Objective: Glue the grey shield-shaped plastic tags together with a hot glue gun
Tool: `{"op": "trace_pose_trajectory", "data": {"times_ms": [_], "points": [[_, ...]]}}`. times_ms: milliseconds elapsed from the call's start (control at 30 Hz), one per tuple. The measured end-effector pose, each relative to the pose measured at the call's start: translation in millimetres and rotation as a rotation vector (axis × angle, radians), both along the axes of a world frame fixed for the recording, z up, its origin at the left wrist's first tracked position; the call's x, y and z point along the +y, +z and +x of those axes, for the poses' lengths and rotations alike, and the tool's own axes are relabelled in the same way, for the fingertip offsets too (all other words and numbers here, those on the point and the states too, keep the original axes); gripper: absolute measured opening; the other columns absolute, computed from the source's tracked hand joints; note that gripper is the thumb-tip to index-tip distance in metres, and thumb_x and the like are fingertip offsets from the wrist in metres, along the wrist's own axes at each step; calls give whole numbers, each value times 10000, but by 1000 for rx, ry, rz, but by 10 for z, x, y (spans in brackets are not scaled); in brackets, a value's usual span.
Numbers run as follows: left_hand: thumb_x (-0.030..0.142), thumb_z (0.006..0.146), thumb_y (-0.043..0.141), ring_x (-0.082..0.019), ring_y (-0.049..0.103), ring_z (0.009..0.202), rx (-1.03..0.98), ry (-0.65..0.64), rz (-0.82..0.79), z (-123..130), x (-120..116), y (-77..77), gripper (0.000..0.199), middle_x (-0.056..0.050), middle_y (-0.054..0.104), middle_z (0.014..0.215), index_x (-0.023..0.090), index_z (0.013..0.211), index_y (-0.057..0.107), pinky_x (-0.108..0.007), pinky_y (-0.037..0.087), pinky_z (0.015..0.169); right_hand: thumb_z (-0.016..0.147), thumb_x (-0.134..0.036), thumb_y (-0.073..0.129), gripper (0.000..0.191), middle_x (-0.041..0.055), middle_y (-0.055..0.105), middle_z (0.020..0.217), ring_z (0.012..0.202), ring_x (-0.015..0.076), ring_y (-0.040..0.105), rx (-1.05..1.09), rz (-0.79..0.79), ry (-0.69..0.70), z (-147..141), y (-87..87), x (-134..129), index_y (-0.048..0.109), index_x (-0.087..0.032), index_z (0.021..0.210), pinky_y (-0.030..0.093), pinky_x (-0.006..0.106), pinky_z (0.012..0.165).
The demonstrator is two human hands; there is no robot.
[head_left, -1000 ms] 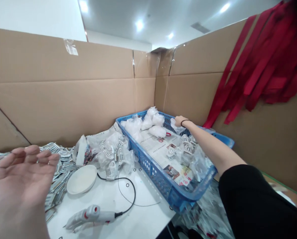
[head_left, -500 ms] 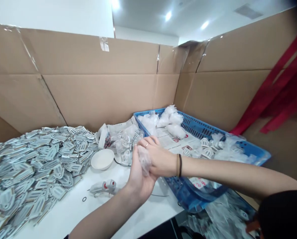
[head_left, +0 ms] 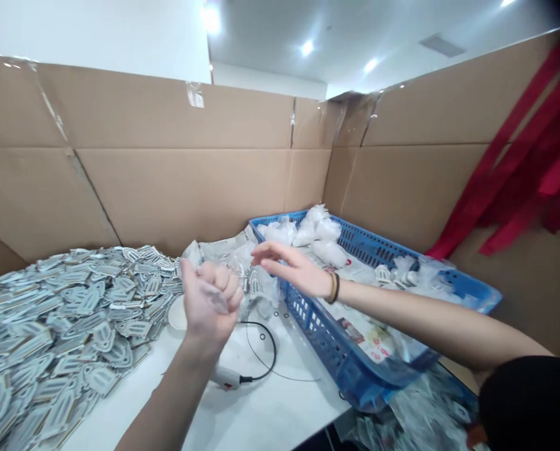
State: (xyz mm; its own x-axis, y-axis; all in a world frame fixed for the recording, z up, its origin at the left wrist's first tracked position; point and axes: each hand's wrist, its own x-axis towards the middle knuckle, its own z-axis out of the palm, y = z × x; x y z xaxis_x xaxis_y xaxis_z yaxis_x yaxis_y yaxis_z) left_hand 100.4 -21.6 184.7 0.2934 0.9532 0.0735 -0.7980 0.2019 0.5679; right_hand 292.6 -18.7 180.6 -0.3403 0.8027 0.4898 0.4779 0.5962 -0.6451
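Observation:
My left hand [head_left: 210, 304] is raised over the table, its fingers curled round a small crumpled clear plastic bag [head_left: 214, 295] that mostly hides in the palm. My right hand [head_left: 292, 266] hangs near the left rim of the blue basket [head_left: 317, 335], fingers stretched out with nothing in them. Behind the hands, clear bags with grey-white pieces [head_left: 256, 285] lie on a printed sheet. Partly hidden by my left wrist are a white bowl [head_left: 176, 314] and a white tool with a black cord [head_left: 227, 378].
A wide heap of flat grey-white pieces [head_left: 82, 313] covers the table's left side. White bundles [head_left: 329, 252] and filled bags sit in the basket. Cardboard walls [head_left: 181, 175] stand behind and at right, where red ribbons [head_left: 510, 169] hang. More clear plastic [head_left: 425, 407] lies below the basket.
The two hands were together round the plastic bag and are now apart. My left hand has moved left with the bag, while the right has opened near the basket.

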Motion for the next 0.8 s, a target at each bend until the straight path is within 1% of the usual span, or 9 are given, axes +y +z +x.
{"op": "trace_pose_trajectory", "data": {"times_ms": [67, 167, 233, 333, 400, 467, 533, 700, 800], "points": [[679, 977, 384, -79, 160, 370, -43, 81, 86, -237, 48, 131, 710, 51, 123, 451, 202, 497, 168, -225, 213, 319, 1018, -327, 461, 245, 59, 730, 1022, 948, 175, 673, -229, 16, -140, -21, 54, 508, 655, -176, 1018, 509, 296, 846], [609, 1030, 232, -87, 215, 360, -103, 241, 147, -520, 69, 283, 697, 30, 143, 450, 192, 480, 134, -236, 220, 322, 1024, -214, 426, 282, 76, 734, 1149, 1048, 168, 671, -802, 57, -333, -99, 81, 1336, 687, -174, 1120, 478, 268, 895], [504, 1059, 261, -71, 307, 358, -140, 308, 167, -650, 85, 334, 677, 18, 270, 458, 180, 471, 173, -209, 229, 322, 968, -145, 496, 277, 129, 719, 1220, 1143, 230, 659, -936, 37, -343, -158, 31, 1810, 722, -165, 1127, 471, 315, 933], [404, 1074, 325, -38, 363, 348, -182, 304, 219, -781, 137, 338, 636, 2, 480, 532, 163, 487, 298, -171, 190, 298, 841, -14, 577, 398, 171, 684, 1303, 1229, 298, 629, -1088, 0, -350, -227, -140, 2317, 747, -185, 1158, 458, 402, 985], [410, 1086, 291, -32, 280, 300, -202, 279, 268, -836, 173, 323, 621, 23, 462, 496, 159, 531, 412, -176, 131, 276, 785, -1, 632, 425, 157, 683, 1317, 1225, 305, 636, -1174, -37, -338, -249, -274, 2540, 764, -206, 1134, 456, 419, 995], [424, 1094, 222, -44, 161, 273, -215, 265, 306, -866, 194, 313, 623, 64, 330, 420, 166, 620, 532, -185, 89, 274, 789, -41, 672, 360, 123, 704, 1289, 1204, 283, 646, -1232, -72, -319, -246, -379, 2701, 770, -200, 1097, 449, 429, 1016], [451, 1091, 177, -59, 87, 283, -216, 277, 330, -871, 202, 313, 647, 82, 207, 398, 174, 653, 565, -193, 76, 286, 835, -95, 662, 287, 104, 730, 1240, 1177, 260, 657, -1255, -100, -310, -216, -430, 2814, 774, -186, 1083, 443, 419, 1029], [558, 1063, 164, -71, 47, 343, -196, 326, 370, -853, 244, 315, 699, 67, 76, 425, 183, 482, 263, -223, 97, 332, 857, -130, 599, 349, 81, 755, 1208, 1105, 223, 699, -1214, -198, -308, -54, -343, 2926, 792, -212, 1136, 489, 267, 889], [556, 1063, 160, -76, 41, 360, -187, 322, 387, -857, 289, 307, 672, 64, 54, 435, 198, 494, 173, -235, 104, 347, 849, -179, 611, 336, 121, 774, 1131, 1034, 255, 726, -1181, -256, -336, -9, -296, 2910, 800, -167, 1127, 516, 287, 845]]}}
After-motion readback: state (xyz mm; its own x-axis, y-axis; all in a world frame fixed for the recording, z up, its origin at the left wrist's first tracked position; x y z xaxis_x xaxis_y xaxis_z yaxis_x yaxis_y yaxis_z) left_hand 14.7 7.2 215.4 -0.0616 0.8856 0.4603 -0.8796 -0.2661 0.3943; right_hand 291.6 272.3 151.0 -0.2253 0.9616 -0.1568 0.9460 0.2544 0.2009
